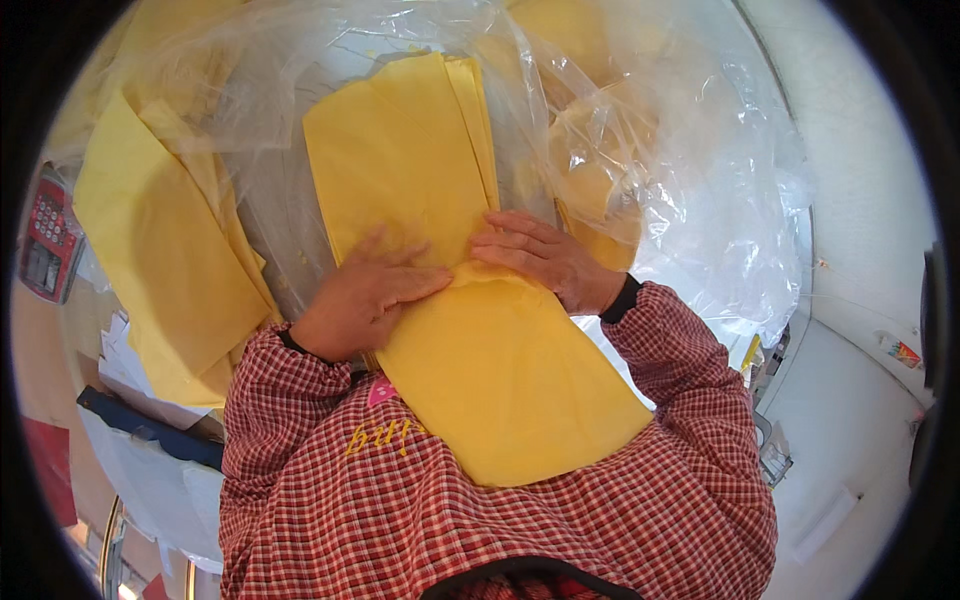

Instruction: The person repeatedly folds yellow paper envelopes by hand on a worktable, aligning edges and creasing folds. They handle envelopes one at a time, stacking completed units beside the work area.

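Note:
A stack of yellow sheets (410, 160) lies in front of me, its near part (500, 390) folded or bent down over my lap. My left hand (365, 295) presses flat on the sheets at the bend, fingers spread. My right hand (540, 258) lies flat beside it on the same bend, fingers pointing left. Both hands touch the top yellow sheet; neither closes around it. Red checked sleeves cover both forearms.
Clear plastic film (690, 190) lies crumpled around and under the stack. Another pile of yellow sheets (170, 250) sits to the left. A red calculator (48, 245) is at the far left edge. White paper scraps (125, 365) and a dark blue bar (150, 425) lie lower left.

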Tool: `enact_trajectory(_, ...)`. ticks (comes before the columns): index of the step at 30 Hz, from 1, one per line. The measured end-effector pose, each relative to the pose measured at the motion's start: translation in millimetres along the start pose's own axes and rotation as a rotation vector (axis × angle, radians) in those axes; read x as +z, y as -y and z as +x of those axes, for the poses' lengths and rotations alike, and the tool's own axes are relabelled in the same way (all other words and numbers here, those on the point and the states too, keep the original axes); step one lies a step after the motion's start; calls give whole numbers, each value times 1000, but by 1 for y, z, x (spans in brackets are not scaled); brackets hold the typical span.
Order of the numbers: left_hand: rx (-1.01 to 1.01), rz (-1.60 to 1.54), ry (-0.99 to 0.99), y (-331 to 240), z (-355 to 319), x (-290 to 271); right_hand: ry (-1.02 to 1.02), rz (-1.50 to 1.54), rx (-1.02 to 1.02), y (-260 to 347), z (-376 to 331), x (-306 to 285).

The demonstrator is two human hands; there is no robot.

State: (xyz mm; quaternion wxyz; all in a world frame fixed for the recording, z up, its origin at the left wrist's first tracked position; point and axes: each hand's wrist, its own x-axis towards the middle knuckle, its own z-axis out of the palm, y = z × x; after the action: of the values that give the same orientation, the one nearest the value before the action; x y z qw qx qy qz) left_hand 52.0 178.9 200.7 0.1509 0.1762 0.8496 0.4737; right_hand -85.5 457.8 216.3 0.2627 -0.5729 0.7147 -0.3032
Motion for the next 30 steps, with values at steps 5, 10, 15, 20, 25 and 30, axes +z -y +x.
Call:
enact_trajectory(5,-74,-243,20,-4,-6,2,-51,435,23,-7,6,15)
enact_trajectory(10,-396,-625,-20,-1,1,0,-82,593,51,-1,7,14)
enact_trajectory(15,-392,-595,-37,6,-1,6,-89,704,94,4,-1,25)
enact_trajectory(20,-377,-537,-77,16,-3,9,-108,751,63,9,-6,29)
enact_trajectory(25,-240,-250,-56,37,-5,18,-86,782,81,16,-10,30)
enact_trajectory(30,-54,283,-70,41,-6,27,-99,813,134,24,-13,32)
